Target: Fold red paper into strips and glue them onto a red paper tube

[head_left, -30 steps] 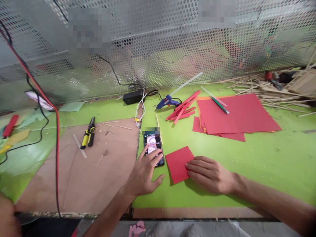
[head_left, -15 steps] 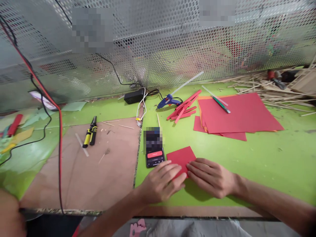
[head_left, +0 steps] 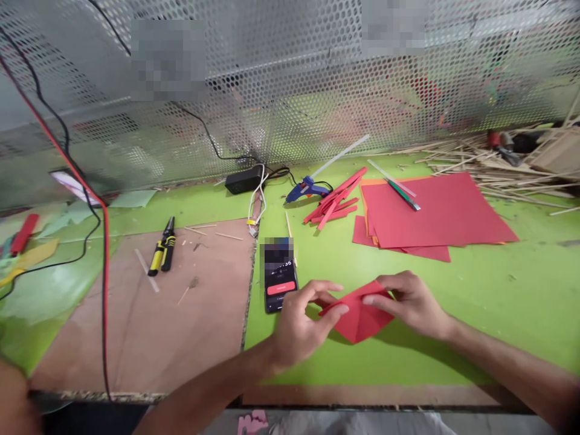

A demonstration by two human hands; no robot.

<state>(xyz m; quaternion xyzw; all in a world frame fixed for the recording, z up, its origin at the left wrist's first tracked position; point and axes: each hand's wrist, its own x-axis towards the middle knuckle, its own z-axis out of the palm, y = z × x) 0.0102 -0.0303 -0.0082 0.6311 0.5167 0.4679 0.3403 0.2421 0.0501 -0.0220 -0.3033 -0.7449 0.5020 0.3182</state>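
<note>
A folded piece of red paper (head_left: pixel 357 317) is held up off the green tabletop between both hands, with a crease showing and a corner pointing toward me. My right hand (head_left: pixel 410 302) pinches its right side, thumb on the near face and fingers behind. At the left corner, my left hand (head_left: pixel 306 320) has the thumb against the paper and the index finger raised above it; its other fingers are partly hidden. Just beyond my left hand lies a phone (head_left: pixel 281 289) with a lit screen.
Red sheets (head_left: pixel 439 208) are stacked at right, a green-handled craft knife (head_left: pixel 402 193) on top. Behind lie red paper strips (head_left: pixel 335 202) and a blue glue gun (head_left: pixel 306 190). Yellow-black pliers (head_left: pixel 162 251) rest on the brown board (head_left: pixel 212 326). Thin wooden sticks (head_left: pixel 480 163) pile up far right.
Both hands have lifted the red paper, which lay flat under their fingers. It is now turned and tilted, with thumbs on its near side. The view has shifted slightly.
</note>
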